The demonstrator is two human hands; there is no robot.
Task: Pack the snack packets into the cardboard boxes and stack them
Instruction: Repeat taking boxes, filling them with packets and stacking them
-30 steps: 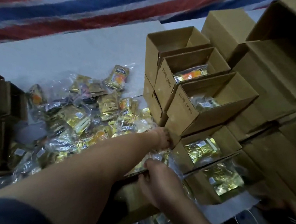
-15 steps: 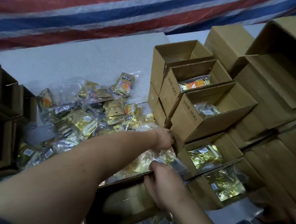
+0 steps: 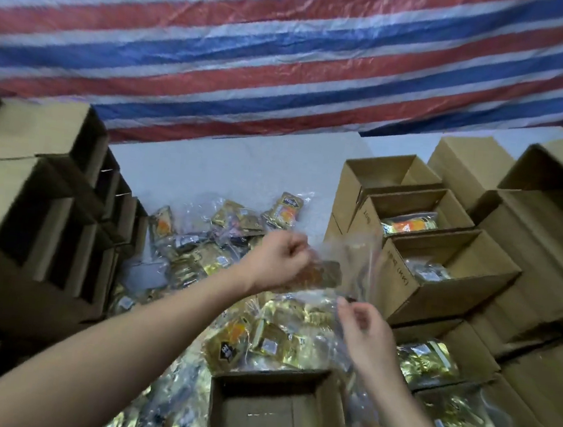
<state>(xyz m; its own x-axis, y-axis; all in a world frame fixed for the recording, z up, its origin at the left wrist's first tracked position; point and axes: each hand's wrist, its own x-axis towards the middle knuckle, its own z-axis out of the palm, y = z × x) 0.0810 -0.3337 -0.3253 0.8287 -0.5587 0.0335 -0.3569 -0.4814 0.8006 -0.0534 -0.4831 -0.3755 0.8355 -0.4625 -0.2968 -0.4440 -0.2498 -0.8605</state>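
My left hand (image 3: 280,265) grips a clear plastic snack packet (image 3: 343,271) and holds it in the air above the pile. My right hand (image 3: 363,328) pinches the lower edge of the same blurred packet. Below them lies a heap of gold and orange snack packets (image 3: 261,335) on the white table. An open cardboard box (image 3: 274,415) with nothing visible inside sits at the near edge, just under my hands. To the right stand open boxes, several with packets inside (image 3: 440,263).
Dark stacked cardboard boxes (image 3: 41,224) line the left side. Closed and open boxes (image 3: 546,238) pile up at the right. More loose packets (image 3: 238,219) spread toward the back of the white table (image 3: 229,170). A striped tarp (image 3: 288,59) hangs behind.
Both hands have risen from the pile near the box edge, lifting a clear packet into the air. The view has tilted upward, showing more tarp and the left stack.
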